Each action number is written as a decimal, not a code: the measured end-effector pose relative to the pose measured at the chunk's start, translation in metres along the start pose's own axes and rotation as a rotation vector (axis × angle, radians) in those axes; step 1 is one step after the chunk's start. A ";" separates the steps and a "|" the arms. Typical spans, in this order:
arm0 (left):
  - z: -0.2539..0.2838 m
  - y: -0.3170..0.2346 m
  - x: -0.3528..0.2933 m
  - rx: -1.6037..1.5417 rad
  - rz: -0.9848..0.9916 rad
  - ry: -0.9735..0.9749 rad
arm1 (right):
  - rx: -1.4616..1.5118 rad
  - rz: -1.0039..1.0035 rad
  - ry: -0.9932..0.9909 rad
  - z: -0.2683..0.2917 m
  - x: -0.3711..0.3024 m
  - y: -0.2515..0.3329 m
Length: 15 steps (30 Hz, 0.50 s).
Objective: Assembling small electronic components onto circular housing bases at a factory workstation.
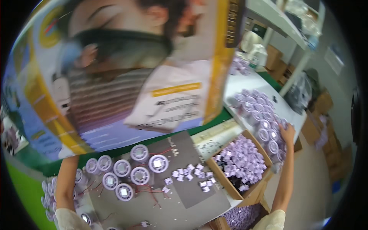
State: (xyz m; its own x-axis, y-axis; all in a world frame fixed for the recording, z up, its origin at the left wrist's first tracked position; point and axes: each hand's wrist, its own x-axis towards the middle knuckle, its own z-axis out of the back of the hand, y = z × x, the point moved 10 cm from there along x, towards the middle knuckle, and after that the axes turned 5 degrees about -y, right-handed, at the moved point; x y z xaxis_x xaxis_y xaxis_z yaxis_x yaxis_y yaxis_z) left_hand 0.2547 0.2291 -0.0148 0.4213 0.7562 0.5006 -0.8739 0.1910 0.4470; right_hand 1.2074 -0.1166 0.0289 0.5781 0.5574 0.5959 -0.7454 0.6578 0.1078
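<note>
A large printed package [145, 73] in purple, white and yellow fills the upper left, close to me. My left forearm reaches up behind it, so that hand and its fingers are hidden. My right hand [287, 135] is stretched far to the right, its fingers bent around a lilac round plastic housing at the outer edge of a dense group of such housings [262, 115]. On the grey mat before me stand several more round housings [140, 175], with thin red wires trailing from some. Small lilac square parts [189, 172] lie scattered to their right.
An open cardboard box [239, 165] heaped with small lilac parts stands between the mat and my right arm. Below it is another box of tiny purple pieces [241, 215]. More housings [48, 195] crowd the left edge. A shelf post [295, 69] and a grey plastic bag [299, 93] are at the far right.
</note>
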 end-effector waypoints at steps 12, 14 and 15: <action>0.062 -0.062 0.008 1.036 -0.203 -0.219 | -0.222 0.117 -0.124 0.012 0.012 0.007; 0.061 -0.069 -0.002 1.208 -0.296 -0.250 | 0.108 0.257 -0.208 0.055 -0.010 0.045; 0.059 -0.058 -0.017 1.310 -0.363 -0.245 | 0.680 0.107 0.066 0.094 -0.046 0.180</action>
State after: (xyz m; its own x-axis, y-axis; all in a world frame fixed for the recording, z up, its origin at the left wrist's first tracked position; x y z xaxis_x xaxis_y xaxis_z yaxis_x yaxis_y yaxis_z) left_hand 0.3125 0.1682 -0.0055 0.7251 0.6368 0.2623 0.0994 -0.4736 0.8751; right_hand 1.0154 -0.0712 0.0958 0.4926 0.6452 0.5839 -0.8297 0.1459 0.5388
